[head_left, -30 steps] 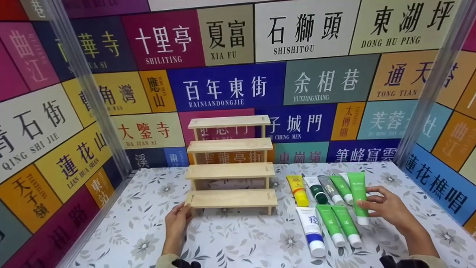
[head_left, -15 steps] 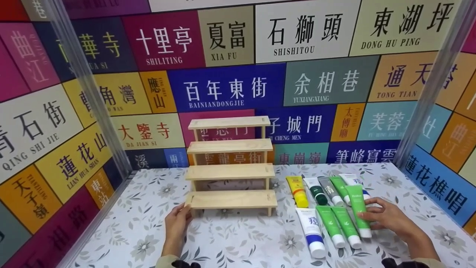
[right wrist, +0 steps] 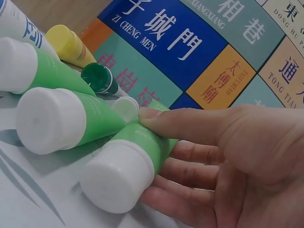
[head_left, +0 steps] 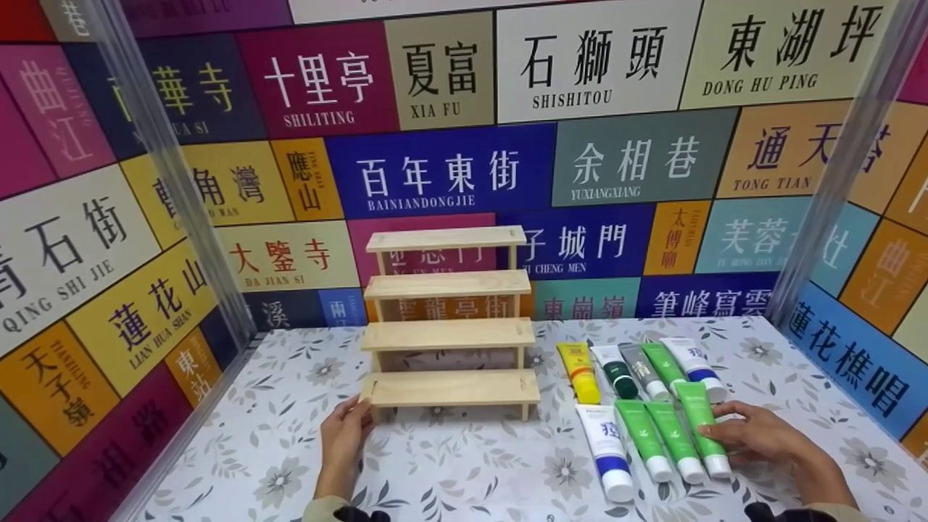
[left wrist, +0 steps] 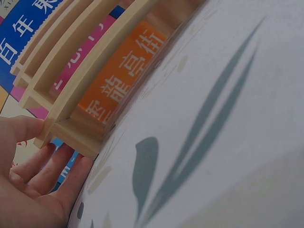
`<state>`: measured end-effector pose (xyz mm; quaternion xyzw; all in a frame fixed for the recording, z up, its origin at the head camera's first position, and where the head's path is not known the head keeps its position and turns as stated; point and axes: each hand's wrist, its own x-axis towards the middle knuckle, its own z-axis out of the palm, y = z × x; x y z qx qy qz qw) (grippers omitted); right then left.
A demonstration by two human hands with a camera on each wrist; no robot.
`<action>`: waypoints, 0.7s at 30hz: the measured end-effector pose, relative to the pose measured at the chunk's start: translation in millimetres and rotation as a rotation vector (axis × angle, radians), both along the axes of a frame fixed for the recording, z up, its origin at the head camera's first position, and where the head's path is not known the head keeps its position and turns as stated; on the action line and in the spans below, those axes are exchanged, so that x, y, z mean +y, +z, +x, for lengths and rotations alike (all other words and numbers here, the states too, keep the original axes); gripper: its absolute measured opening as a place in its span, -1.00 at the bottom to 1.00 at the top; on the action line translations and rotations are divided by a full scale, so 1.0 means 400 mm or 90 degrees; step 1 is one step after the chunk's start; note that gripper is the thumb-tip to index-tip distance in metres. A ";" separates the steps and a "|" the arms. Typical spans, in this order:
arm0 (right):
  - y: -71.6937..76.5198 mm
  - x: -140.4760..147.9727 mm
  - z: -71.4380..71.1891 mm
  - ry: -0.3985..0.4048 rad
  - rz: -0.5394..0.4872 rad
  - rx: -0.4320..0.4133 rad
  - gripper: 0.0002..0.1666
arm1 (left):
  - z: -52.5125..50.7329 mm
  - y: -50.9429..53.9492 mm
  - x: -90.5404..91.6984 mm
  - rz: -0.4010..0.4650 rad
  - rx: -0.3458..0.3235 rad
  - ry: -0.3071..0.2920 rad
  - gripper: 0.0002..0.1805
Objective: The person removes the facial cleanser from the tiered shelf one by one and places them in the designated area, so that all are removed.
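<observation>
My left hand [head_left: 342,438] holds the left end of the lowest shelf of a four-tier wooden display stand [head_left: 449,389]. In the left wrist view, the thumb lies on the shelf's end and the other fingers reach beneath it. On the right, my right hand [head_left: 765,438] pinches a green squeeze tube [head_left: 697,413] with a white cap, thumb on its near side. The tube lies slanted at the right end of the front row, cap toward me. Beside it are two matching green tubes [head_left: 676,438] and a white tube with a blue band [head_left: 603,442].
Behind the front row lie a yellow tube [head_left: 579,370], a white tube with a dark green cap [head_left: 615,370], a grey tube [head_left: 645,370], another green tube [head_left: 660,362] and a white-and-blue tube [head_left: 692,361]. A wall of coloured sign panels [head_left: 442,167] stands behind the floral-patterned table [head_left: 464,471].
My right hand has lowered the green tube and brought it toward me, beside the front row, uncovering the white-and-blue tube behind. The left hand and the stand have stayed put.
</observation>
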<state>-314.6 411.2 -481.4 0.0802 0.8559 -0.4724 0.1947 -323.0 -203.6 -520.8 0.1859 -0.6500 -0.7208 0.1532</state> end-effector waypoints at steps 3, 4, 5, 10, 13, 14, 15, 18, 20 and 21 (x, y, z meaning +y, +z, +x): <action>0.000 0.001 0.001 -0.004 -0.006 -0.009 -0.13 | -0.001 0.001 0.002 -0.003 0.001 0.004 -0.51; 0.000 0.001 0.002 -0.003 -0.005 -0.008 -0.13 | -0.001 0.001 0.002 -0.001 0.004 0.003 -0.51; 0.000 0.002 0.003 -0.002 -0.004 -0.008 -0.13 | -0.002 0.001 0.002 0.002 0.006 0.002 -0.51; 0.002 -0.001 0.002 -0.012 -0.008 -0.015 -0.09 | -0.002 0.001 0.001 0.005 0.003 -0.001 -0.48; 0.001 -0.005 0.000 -0.034 -0.033 -0.030 -0.07 | -0.001 0.001 0.000 0.004 0.002 -0.001 -0.48; 0.000 -0.006 0.000 -0.042 -0.042 -0.035 -0.07 | 0.000 0.002 0.000 0.005 0.004 -0.002 -0.48; 0.000 -0.007 0.000 -0.049 -0.052 -0.037 -0.07 | 0.000 0.002 0.000 0.007 0.005 -0.003 -0.47; -0.002 -0.011 0.000 -0.062 -0.062 -0.041 -0.05 | 0.001 0.001 -0.001 0.006 0.014 -0.001 -0.49; -0.002 -0.014 -0.001 -0.065 -0.061 -0.044 -0.01 | 0.002 0.000 -0.001 0.000 0.013 0.001 -0.50; -0.002 -0.015 -0.002 -0.070 -0.061 -0.047 0.01 | 0.002 0.000 -0.001 -0.002 0.013 0.002 -0.50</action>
